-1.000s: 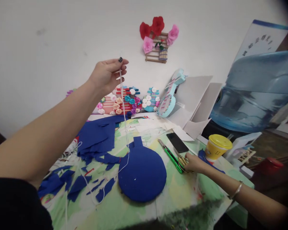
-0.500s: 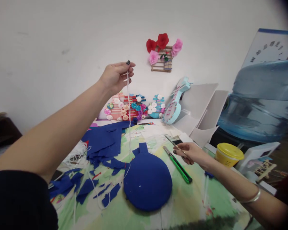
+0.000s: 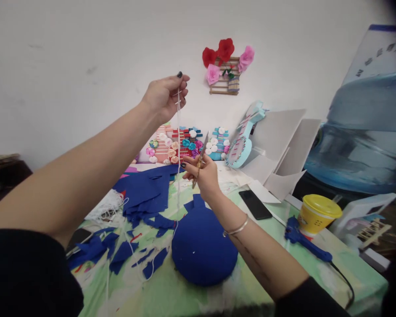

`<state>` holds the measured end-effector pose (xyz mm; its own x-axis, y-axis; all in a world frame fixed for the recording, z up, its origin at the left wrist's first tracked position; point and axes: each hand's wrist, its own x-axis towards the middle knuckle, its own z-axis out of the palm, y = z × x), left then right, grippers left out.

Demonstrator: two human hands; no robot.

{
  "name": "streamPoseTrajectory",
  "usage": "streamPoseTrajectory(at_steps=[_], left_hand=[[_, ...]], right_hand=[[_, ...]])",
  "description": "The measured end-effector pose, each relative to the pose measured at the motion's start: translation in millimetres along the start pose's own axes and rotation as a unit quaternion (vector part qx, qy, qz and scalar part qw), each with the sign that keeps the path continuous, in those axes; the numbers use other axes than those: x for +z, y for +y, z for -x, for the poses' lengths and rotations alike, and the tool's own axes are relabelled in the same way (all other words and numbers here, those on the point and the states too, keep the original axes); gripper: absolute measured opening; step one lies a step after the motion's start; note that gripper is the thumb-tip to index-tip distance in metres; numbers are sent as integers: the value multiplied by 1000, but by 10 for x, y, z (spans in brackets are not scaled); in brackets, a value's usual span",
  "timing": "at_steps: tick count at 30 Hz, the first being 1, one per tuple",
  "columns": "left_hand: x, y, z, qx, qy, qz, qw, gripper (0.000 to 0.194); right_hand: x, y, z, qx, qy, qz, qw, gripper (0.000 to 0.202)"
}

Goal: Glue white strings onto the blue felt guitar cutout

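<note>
My left hand (image 3: 170,94) is raised in front of the wall, finger and thumb pinching a white string (image 3: 178,127). The string hangs down in doubled strands toward the edge of a round blue fabric-covered piece (image 3: 203,248) with a short neck, which lies on the table. In my right hand (image 3: 203,174) is a pair of scissors (image 3: 205,147), blades pointing up. Its fingertips are beside the string; whether they touch it I cannot tell. My right forearm covers part of the blue piece's right side.
Blue fabric sheets (image 3: 145,189), offcuts (image 3: 123,257) and tangled white string (image 3: 107,204) lie at left. At right are a phone (image 3: 255,204), a blue glue gun (image 3: 305,240) and a yellow tub (image 3: 320,213). Decorated instrument shapes (image 3: 188,145) and white boards (image 3: 277,136) stand behind.
My right hand has moved left and up with the scissors, from beside the green cutter to the string. The left hand has risen slightly, still pinching the string.
</note>
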<state>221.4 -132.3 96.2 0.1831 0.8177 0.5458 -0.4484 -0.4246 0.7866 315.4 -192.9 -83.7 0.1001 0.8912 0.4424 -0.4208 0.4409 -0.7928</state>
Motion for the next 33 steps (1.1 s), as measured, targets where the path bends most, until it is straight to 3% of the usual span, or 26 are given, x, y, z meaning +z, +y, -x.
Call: streamPoseTrajectory(at_steps=[2,5,9,16,25,29,33], left_hand=[[24,-32,-2,-2,15,8,1000,18],[36,-53,-44,-8,41,20,999,19],[-32,-34,-170,3,63,32,997,23],[-95,-41,-206,14,33,29,999,23],[26,-122,-150,-8,37,37,999,21],[-9,-110,-268,9,38,28,999,21],[-87,-1,-384,18,49,20,998,23]], right_hand=[[153,75,-90,-19,2,-19,1000,42],[215,176,-125,-40,17,-23,999,37],[79,259,-33,-17,7,-4,1000,35],[-163,339,110,40,-20,29,999,38],[38,167,-131,25,-47,-32,998,46],[29,275,-83,48,-62,-21,997,43],[-126,460,74,102,-66,-24,992,38]])
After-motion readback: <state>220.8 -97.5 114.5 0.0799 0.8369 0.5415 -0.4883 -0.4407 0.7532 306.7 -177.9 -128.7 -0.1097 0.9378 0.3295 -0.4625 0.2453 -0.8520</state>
